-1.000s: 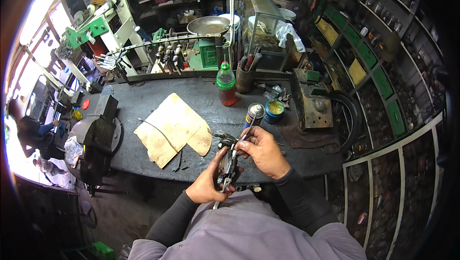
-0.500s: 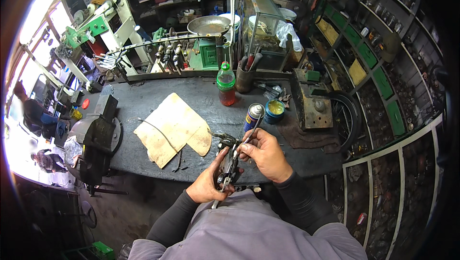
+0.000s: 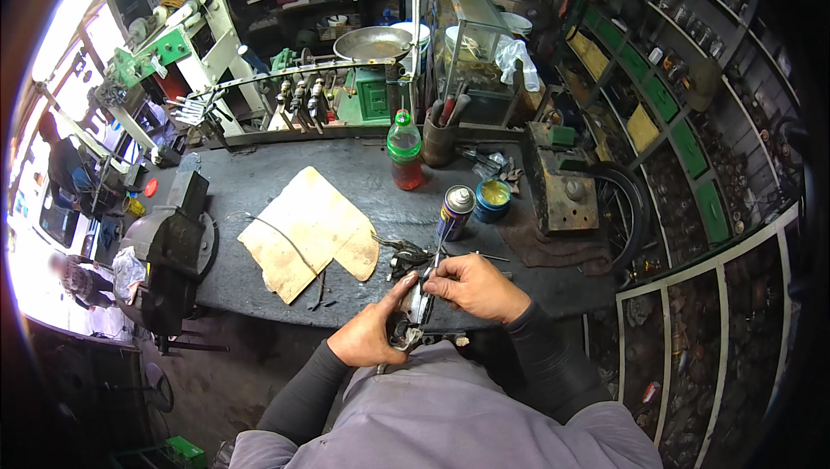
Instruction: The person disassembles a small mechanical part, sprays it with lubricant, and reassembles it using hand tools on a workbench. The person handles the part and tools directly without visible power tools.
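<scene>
My left hand is closed round a dark metal mechanism with silvery parts, held low at the bench's front edge. My right hand pinches a slim rod-like tool against the upper part of that mechanism; the tool's lower end is hidden by my fingers. Just beyond them lie other dark metal parts. A spray can stands behind my hands, with an open blue tub of yellowish paste to its right. A stained cardboard piece with a thin cable lies to the left.
The dark bench holds a bottle of red liquid, a tool cup, a large vise and a heavy metal block. Shelving lines the right. Two people are at the far left.
My right hand and the slim tool have come down lower onto the mechanism, and my left thumb has shifted. The people at the far left have moved.
</scene>
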A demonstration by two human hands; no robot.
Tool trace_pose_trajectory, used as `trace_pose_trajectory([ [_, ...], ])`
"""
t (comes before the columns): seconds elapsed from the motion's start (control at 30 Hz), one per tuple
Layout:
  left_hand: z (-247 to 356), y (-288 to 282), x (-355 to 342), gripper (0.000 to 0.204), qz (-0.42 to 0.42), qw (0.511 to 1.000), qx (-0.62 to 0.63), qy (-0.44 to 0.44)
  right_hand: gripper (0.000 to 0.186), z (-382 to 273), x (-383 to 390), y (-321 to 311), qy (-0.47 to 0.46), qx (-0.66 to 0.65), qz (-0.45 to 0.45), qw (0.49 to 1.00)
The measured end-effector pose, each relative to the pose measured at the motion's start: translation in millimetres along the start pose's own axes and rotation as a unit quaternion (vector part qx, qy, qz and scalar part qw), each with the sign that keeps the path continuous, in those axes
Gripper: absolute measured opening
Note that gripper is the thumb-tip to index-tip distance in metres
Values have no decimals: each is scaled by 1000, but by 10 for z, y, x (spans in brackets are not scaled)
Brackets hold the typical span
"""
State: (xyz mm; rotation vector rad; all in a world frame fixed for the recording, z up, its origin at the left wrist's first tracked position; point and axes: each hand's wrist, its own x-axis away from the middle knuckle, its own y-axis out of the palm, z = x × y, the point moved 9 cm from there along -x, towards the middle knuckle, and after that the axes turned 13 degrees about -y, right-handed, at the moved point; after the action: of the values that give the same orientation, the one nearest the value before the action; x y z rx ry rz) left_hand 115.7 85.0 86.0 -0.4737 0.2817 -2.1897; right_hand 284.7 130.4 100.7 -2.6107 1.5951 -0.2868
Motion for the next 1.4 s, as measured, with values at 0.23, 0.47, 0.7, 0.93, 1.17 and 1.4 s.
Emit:
trace_pose_trajectory([
  [0.23, 69, 25, 30, 125, 32, 994, -101, -34, 45, 206, 8, 19, 23, 80, -52, 995],
  [0.47, 81, -16, 18, 124, 27, 992, -110, -54, 39, 272, -4, 80, 8, 36, -76, 996],
  [0.7, -18, 34, 6, 126, 15, 998, -53, -41, 39, 363, 27, 62, 99, -58, -72, 991],
  [0.93, -74, 69, 2, 128, -11, 998, -9, -66, 38, 341, -20, 65, 74, -11, -70, 995],
  [1.17, -179, 81, -17, 132, -10, 998, 7, -57, 37, 244, -37, 82, 81, -28, -38, 996],
  [1.4, -189, 103, -15, 131, -6, 999, 25, -42, 36, 381, -46, 35, 71, -78, 12, 994],
])
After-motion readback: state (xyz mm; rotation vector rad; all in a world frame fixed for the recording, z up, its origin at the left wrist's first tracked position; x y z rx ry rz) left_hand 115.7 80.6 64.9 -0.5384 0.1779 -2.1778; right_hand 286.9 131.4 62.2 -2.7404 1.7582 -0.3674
